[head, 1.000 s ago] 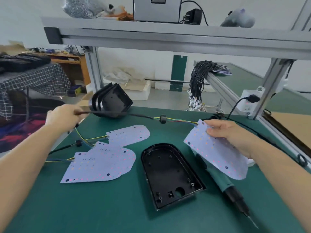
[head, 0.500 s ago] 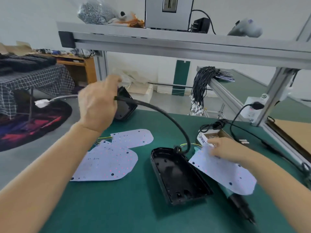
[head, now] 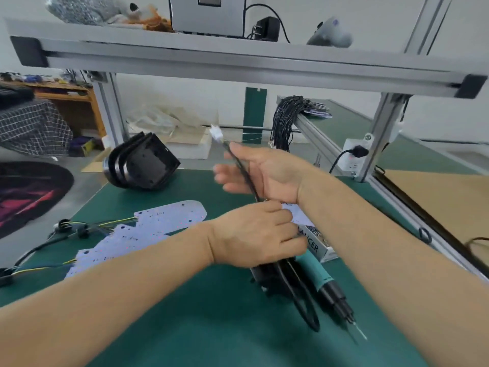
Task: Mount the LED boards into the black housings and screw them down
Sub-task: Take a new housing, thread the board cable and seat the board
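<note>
Since half a second ago both my hands have come together over the middle of the green bench mat (head: 185,321), and the black cable with its white plug has passed from my left side to my right. My right hand (head: 267,176) now holds that thin black cable (head: 244,173) against its palm under the thumb, fingers only loosely bent and blurred; the white plastic connector (head: 215,133) sticks up past my fingertips. My left hand (head: 254,237) lies knuckles up with its fingers curled down over the black oval housing (head: 272,279), of which only the near end shows beneath it; what those fingers grip I cannot tell. A corner of the white LED board (head: 299,217) peeks out between my two wrists. Just right of the housing lies the teal-and-black electric screwdriver (head: 325,284), bit pointing toward me, beside a small cardboard box (head: 316,245). To my left, two more white LED boards (head: 148,231) with yellow-green wires lie flat, and a stack of black housings (head: 143,165) leans at the far edge.
</note>
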### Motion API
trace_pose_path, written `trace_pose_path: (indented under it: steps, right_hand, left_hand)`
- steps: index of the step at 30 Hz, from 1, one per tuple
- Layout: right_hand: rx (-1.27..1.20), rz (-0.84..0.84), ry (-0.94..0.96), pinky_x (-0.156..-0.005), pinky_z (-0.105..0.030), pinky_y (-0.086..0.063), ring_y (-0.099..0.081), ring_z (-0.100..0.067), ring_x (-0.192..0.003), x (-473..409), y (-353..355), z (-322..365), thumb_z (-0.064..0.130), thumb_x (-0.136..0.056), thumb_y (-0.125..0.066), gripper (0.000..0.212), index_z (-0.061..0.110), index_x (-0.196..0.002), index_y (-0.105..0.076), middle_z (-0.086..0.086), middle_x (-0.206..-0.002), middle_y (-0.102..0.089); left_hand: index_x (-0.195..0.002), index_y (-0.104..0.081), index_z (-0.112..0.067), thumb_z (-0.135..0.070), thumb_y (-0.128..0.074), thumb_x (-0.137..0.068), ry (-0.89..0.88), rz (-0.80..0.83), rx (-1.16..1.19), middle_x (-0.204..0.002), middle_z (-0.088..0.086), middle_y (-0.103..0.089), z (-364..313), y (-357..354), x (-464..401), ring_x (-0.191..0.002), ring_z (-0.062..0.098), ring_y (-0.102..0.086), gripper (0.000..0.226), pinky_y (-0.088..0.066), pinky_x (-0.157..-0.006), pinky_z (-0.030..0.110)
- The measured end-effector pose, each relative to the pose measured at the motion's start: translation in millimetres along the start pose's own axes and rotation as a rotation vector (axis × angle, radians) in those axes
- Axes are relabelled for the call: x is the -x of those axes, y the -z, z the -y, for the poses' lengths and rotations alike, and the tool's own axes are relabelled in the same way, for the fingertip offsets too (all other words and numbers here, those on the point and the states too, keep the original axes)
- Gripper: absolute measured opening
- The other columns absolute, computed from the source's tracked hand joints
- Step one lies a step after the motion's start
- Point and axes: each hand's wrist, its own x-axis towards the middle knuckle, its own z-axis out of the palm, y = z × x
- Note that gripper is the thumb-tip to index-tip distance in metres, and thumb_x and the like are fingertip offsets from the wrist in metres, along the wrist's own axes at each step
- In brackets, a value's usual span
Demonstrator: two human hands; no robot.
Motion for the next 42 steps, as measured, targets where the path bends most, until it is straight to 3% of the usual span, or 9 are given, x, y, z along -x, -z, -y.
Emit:
trace_pose_path:
  steps: [4, 7, 13, 16, 21, 28, 35, 39, 42]
  right_hand:
    - [0.069, -0.184, 0.141, -0.031, -0.012, -0.017, -0.023, -0.001, -0.035, -1, 11, 2, 0.031, -0.103, -0.039, 0.022, 0.017, -0.113, -0.053, 0.009, -0.048, -0.034]
    - [0.157, -0.282, 0.217, -0.032, -0.013, -0.016, -0.021, -0.002, -0.035, 8, 21, -2, 0.043, -0.102, -0.035, 0.031, 0.024, -0.111, -0.058, 0.013, -0.043, -0.028]
    - [0.339, -0.461, 0.394, -0.035, -0.014, -0.018, -0.022, -0.004, -0.039, 22, 46, 4, 0.029, -0.101, -0.045, 0.021, 0.028, -0.111, -0.064, 0.005, -0.057, -0.035]
    - [0.543, -0.542, 0.524, -0.039, -0.012, -0.025, -0.03, -0.001, -0.041, 31, 52, 3, 0.015, -0.098, -0.05, 0.025, 0.036, -0.1, -0.063, 0.005, -0.058, -0.043]
    - [0.906, -0.578, 0.569, -0.058, -0.017, -0.035, -0.043, 0.002, -0.05, 36, 50, -12, 0.02, -0.092, -0.06, 0.013, 0.022, -0.1, -0.071, 0.021, -0.051, -0.053]
    - [1.223, -0.551, 0.491, -0.062, -0.029, -0.039, -0.048, -0.001, -0.059, 46, 38, -31, 0.046, -0.09, -0.057, 0.026, 0.025, -0.077, -0.065, 0.015, -0.059, -0.054]
    - [0.867, -0.531, 0.167, -0.048, -0.025, -0.027, -0.032, -0.01, -0.042, 32, 22, -42, 0.057, -0.071, -0.073, 0.051, 0.014, -0.064, -0.046, 0.011, -0.047, -0.033]
    - [0.864, -0.593, 0.28, -0.042, -0.024, -0.023, -0.029, -0.011, -0.038, 18, 22, -30, 0.025, -0.081, -0.07, 0.039, 0.013, -0.056, -0.044, 0.007, -0.042, -0.033]
    - [1.229, -0.685, 0.369, -0.046, -0.031, -0.025, -0.042, -0.025, -0.053, 14, 28, -16, 0.023, -0.083, -0.062, 0.041, 0.015, -0.053, -0.037, -0.002, -0.051, -0.042]
  left_hand:
    - [-0.117, -0.058, -0.017, -0.006, -0.058, -0.074, 0.263, -0.032, -0.009, -0.108, 0.002, -0.063, -9, -10, 19, -0.107, 0.026, -0.054, 0.045, -0.033, -0.094, 0.036]
    - [-0.138, -0.038, -0.023, -0.015, -0.069, -0.061, 0.891, -0.02, 0.232, -0.147, 0.002, -0.037, -29, -16, 41, -0.134, 0.026, -0.029, 0.083, -0.022, -0.108, 0.044]
    - [-0.149, -0.016, -0.015, -0.024, -0.088, -0.063, 1.997, 0.032, 1.096, -0.147, 0.008, -0.028, -49, -21, 75, -0.133, 0.023, -0.03, 0.113, -0.028, -0.11, 0.041]
    - [-0.147, -0.022, -0.009, -0.019, -0.087, -0.053, 2.015, 0.163, 1.295, -0.13, 0.014, -0.045, -48, -21, 80, -0.105, 0.022, -0.048, 0.114, -0.037, -0.088, 0.029]
    - [-0.077, -0.052, -0.008, -0.001, -0.059, -0.08, 2.142, 0.08, 1.415, -0.067, 0.011, -0.043, -35, -18, 70, -0.053, 0.019, -0.037, 0.011, -0.026, -0.05, 0.022]
    - [-0.077, -0.053, -0.011, -0.003, -0.046, -0.087, 2.364, -0.946, 1.674, -0.077, 0.009, -0.057, -12, -19, 69, -0.067, 0.025, -0.053, 0.015, -0.043, -0.06, 0.031]
    - [-0.103, -0.06, -0.003, 0.005, -0.04, -0.093, 1.984, -1.79, 1.96, -0.12, 0.017, -0.062, 7, -2, 48, -0.106, 0.031, -0.061, 0.024, -0.044, -0.101, 0.047]
    - [-0.103, -0.061, -0.004, 0.006, -0.047, -0.089, 2.021, -1.526, 1.973, -0.113, 0.014, -0.063, 0, 5, 37, -0.095, 0.028, -0.062, 0.023, -0.05, -0.095, 0.036]
    - [-0.118, -0.054, -0.006, -0.004, -0.074, -0.073, 2.165, -0.984, 1.073, -0.124, 0.007, -0.056, 8, 20, 67, -0.112, 0.028, -0.056, 0.049, -0.05, -0.086, 0.029]
